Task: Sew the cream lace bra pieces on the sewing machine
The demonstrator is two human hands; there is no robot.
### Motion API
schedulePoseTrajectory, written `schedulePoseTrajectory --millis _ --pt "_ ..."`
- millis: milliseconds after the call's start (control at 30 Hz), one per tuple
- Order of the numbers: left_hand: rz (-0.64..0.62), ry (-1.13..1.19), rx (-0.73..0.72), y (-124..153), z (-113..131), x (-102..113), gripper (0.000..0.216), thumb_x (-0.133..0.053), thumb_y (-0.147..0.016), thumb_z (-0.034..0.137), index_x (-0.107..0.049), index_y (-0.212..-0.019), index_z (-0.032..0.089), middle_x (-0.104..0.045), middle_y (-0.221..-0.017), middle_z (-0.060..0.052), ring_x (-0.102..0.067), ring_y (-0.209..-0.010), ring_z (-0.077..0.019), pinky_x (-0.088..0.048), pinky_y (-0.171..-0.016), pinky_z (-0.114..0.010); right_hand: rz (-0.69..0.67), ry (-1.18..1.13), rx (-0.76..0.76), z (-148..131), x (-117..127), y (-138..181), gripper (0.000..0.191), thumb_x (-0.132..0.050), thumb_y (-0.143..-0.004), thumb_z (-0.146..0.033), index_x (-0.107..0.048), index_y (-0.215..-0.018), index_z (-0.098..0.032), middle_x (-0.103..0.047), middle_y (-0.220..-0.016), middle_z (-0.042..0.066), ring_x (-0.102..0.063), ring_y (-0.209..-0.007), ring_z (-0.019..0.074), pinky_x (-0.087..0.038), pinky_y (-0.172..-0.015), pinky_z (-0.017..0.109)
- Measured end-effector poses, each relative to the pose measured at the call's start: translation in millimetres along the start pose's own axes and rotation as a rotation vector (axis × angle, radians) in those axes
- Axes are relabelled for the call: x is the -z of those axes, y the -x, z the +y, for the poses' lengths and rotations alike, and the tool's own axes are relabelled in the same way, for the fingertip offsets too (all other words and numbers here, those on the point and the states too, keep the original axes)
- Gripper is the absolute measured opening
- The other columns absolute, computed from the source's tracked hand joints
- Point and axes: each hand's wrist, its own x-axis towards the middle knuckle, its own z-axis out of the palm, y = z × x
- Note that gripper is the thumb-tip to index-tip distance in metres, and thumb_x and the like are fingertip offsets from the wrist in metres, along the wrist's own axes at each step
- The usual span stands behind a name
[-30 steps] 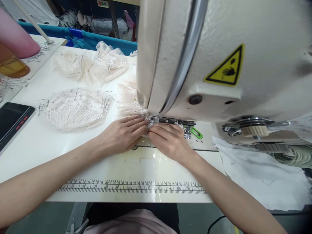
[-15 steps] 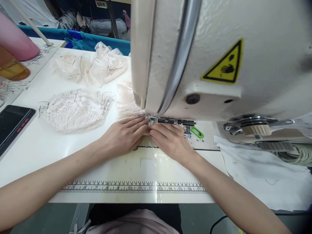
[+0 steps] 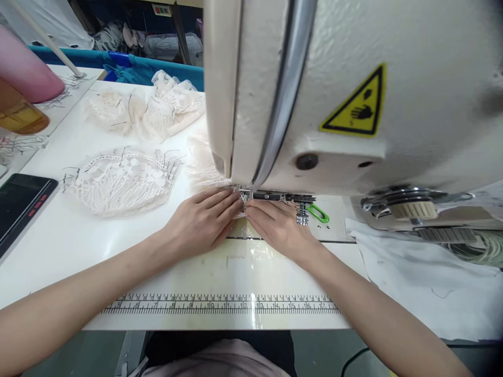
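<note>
My left hand [image 3: 202, 220] lies flat on the white table, fingers stretched toward the presser foot [image 3: 244, 197] of a large cream sewing machine [image 3: 334, 104]. My right hand [image 3: 279, 225] lies flat beside it, fingertips almost meeting the left ones. Both press a small piece of cream lace [image 3: 204, 167] that runs under the machine head; most of the piece is hidden by my fingers and the machine. A green clip [image 3: 317, 212] sits just right of my right hand.
A lace cup [image 3: 121, 180] lies left of my hands, more lace pieces [image 3: 145, 110] behind it. A dark phone [image 3: 19, 201] lies at the left edge. A printed ruler [image 3: 220, 303] runs along the front edge. White cloth [image 3: 424, 283] covers the right.
My hands stay pressed at the presser foot; only the view has shifted slightly, with the machine head looming closer and a little further left.
</note>
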Motion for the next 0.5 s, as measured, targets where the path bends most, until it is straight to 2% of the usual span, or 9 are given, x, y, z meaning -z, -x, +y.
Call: schedulePoseTrajectory --millis 233,500 --pt "-0.002 -0.009 0.007 -2 2 0 0.033 -0.047 -0.099 0.024 -0.067 -0.121 0.01 -0.069 -0.123 -0.01 -0.068 -0.111 -0.0254 -0.055 -0.099 -0.04 -0.03 -0.014 -0.024 3 7 -2 0.02 -0.049 -0.095 -0.014 -0.068 -0.098 -0.021 -0.071 -0.1 0.003 -0.063 -0.09 0.0175 -0.045 -0.076 0.032" --pt "-0.03 0.011 0.021 -2 3 0 0.033 -0.049 -0.099 0.025 -0.066 -0.123 0.011 -0.067 -0.126 -0.012 -0.066 -0.114 -0.0267 -0.055 -0.098 -0.042 0.034 0.133 -0.053 2 15 -6 0.012 -0.056 -0.092 -0.016 -0.068 -0.091 -0.019 -0.07 -0.08 -0.002 -0.059 -0.07 0.013 -0.037 -0.063 0.029"
